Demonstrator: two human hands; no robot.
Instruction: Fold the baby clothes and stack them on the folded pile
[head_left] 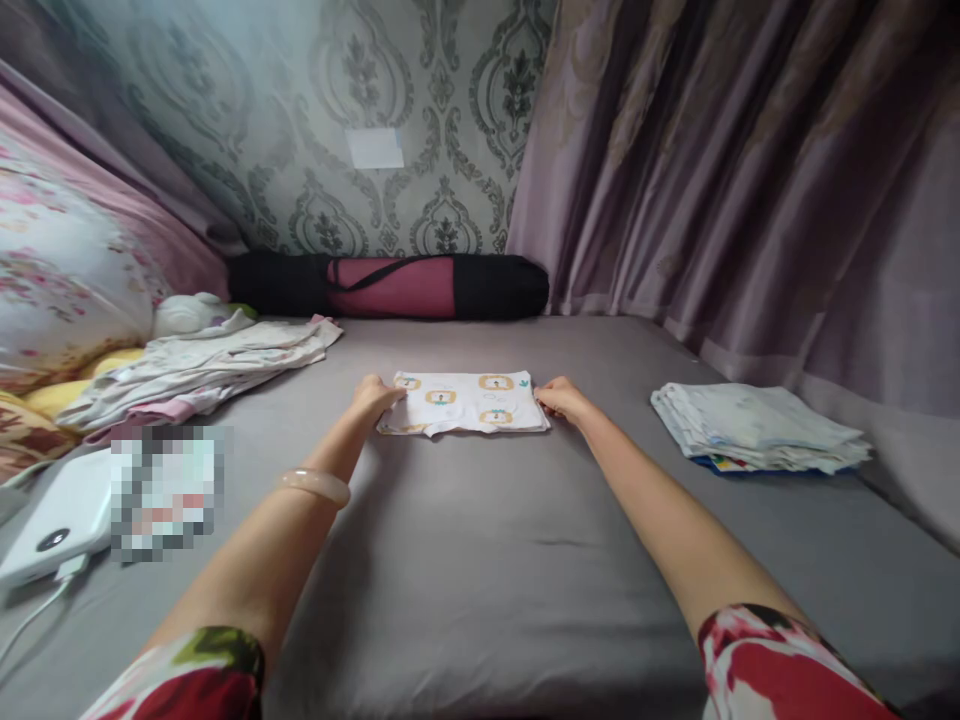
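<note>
A white cloth with tan and green printed figures lies folded into a flat rectangle on the grey bed sheet. At its left edge my left hand is closed, thumb on top of the fabric. My right hand pinches the opposite edge. A small flap of the cloth sticks out along the near side. Fingers of both hands are partly hidden under or behind the fabric.
To the right sits a stack of folded cloths. Loose clothes lie at left beside a floral pillow. A white power bank with a cable is near left. A black and maroon long bag rests against the wall.
</note>
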